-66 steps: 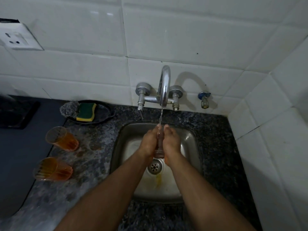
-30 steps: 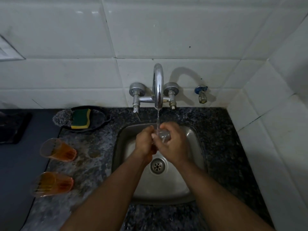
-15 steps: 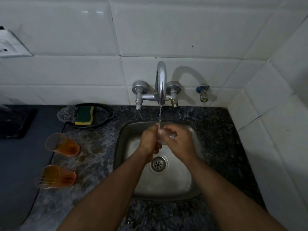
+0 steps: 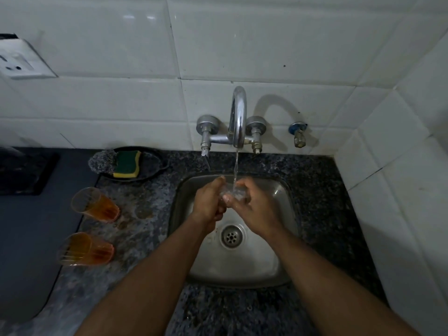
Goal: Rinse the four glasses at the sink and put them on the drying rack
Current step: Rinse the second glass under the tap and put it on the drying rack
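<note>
A clear glass is held over the steel sink, under the thin stream of water from the chrome tap. My left hand grips it from the left and my right hand curls round it from the right, so most of it is hidden. Two glasses with amber liquid stand on the counter left of the sink, one farther back and one nearer.
A dark dish with a green-yellow sponge and a steel scourer sits behind the glasses. A dark grey mat covers the far left. A small valve sticks out of the tiled wall, which closes the right side.
The glass has been turned from upright between my palms to lying across under the stream. My hands stay at the same spot over the sink, and the orange tint in the basin has washed away.
</note>
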### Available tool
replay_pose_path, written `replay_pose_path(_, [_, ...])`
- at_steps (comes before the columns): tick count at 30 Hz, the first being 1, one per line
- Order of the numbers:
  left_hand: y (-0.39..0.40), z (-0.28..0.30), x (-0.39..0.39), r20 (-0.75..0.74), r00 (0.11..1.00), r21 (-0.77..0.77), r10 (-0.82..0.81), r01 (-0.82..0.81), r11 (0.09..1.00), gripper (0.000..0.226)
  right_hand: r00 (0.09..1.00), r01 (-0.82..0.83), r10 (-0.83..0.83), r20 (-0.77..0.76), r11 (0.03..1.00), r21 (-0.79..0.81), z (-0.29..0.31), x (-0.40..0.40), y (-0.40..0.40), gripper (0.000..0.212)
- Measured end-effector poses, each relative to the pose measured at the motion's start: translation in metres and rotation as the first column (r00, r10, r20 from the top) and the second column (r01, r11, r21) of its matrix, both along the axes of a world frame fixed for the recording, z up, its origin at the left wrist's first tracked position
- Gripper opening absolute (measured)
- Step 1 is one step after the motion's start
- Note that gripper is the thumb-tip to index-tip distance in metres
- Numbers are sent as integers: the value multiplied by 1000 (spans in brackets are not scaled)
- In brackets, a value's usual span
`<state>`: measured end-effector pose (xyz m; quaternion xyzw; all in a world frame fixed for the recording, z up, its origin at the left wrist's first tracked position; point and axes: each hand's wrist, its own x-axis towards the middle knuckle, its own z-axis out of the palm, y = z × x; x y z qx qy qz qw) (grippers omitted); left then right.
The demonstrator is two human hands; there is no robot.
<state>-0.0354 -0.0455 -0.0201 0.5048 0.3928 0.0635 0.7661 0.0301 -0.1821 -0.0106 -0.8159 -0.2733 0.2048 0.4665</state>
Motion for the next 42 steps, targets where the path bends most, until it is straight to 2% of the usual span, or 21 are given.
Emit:
replay_pose_path(5, [3,-2,-3,14,998,6,54,-54,999,32,988,102,-95,-119,993,61,-3,-4,17,34])
replay_pose_path(9, [2,-7,-4,51,989,-19,140,-139,990,46,963,177,-179,-202,984,-28,-1,-3,31,55])
replay_pose_path(11, [2,-7,-2,40,987,-43,159,-157,987,42,977,150,-155,-148,988,-46,3,-1,30,53])
replay_pose_path(15, [5,-3,5,-24,997,-199,80,-83,977,27,985,-53,56,164,998,-26,3,-1,11,29])
replay_pose_path(18, [1,0,12,-45,999,-206,0,-10,978,28,977,57,-64,204,998,42,2,2,13,32])
replay_pose_path(19, [0,1,13,-50,999,-183,-16,6,983,31,981,151,-152,117,988,24,4,5,19,37])
replay_pose_path(20, [-2,1,14,-52,998,-151,-25,17,988,34,967,248,-249,-59,968,-27,7,9,25,42])
replay_pose_path(22, [-6,-1,13,-40,999,-67,-24,21,998,39,765,367,-421,-487,907,-207,14,19,32,50])
replay_pose_path(23, [-8,-3,12,-22,1000,-36,-15,14,999,38,691,338,-442,-573,897,-285,18,21,31,53])
replay_pose_path(24, [-9,-4,11,0,1000,-29,-1,1,1000,36,702,287,-413,-580,910,-300,18,23,29,54])
replay_pose_path(25, [-10,-3,11,24,1000,-45,9,-8,999,37,768,250,-356,-533,932,-262,18,23,27,52])
replay_pose_path(27, [-11,-1,13,40,999,-88,-6,10,996,45,943,227,-232,-238,973,-51,11,20,22,39])
replay_pose_path(29, [-15,2,16,12,999,-88,-47,48,995,50,980,158,-174,99,975,157,2,19,14,26])
replay_pose_path(30, [-17,3,18,6,998,-77,-61,61,995,51,969,149,-183,168,969,195,-3,19,12,21])
replay_pose_path(31, [-18,2,18,9,998,-60,-67,67,996,51,965,192,-221,140,962,196,-6,20,14,21])
replay_pose_path(33, [-23,0,18,21,998,-22,-63,64,998,51,920,381,-371,-125,922,67,-5,26,19,26])
replay_pose_path(35, [-27,-6,16,29,997,19,-69,69,997,55,766,454,-479,-429,875,-166,0,29,22,30])
replay_pose_path(36, [-27,-9,14,28,997,37,-69,68,997,57,734,416,-471,-489,881,-224,3,29,20,31])
replay_pose_path(38, [-26,-10,12,20,999,41,-45,44,998,57,796,320,-357,-490,934,-161,4,27,14,31])
replay_pose_path(40, [-21,-10,12,-5,1000,-17,-8,8,1000,55,895,235,-223,-386,972,-16,5,19,6,27])
replay_pose_path(42, [-16,-9,13,-3,1000,-74,-2,1,997,48,928,217,-192,-320,975,44,6,13,4,27])
